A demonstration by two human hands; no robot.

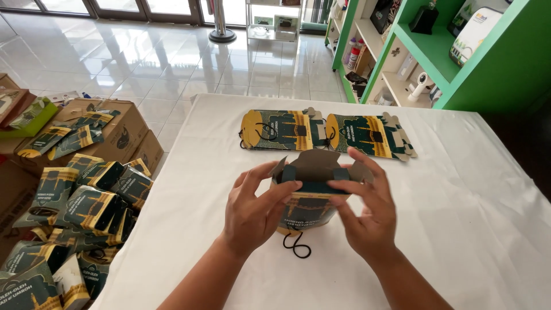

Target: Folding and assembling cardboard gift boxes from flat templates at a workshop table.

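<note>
Cardboard box [310, 195], half-formed, pinched at its open flaps by left hand [252, 209] and right hand [367, 215]; flat blanks [327, 133] lie just beyond, within reach.

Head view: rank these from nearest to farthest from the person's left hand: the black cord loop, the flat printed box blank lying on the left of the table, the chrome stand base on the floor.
1. Black cord loop: just below and right of the left hand, hanging from the held box.
2. Left flat box blank: on the table beyond the hands.
3. Chrome stand base: far off on the tiled floor.
</note>
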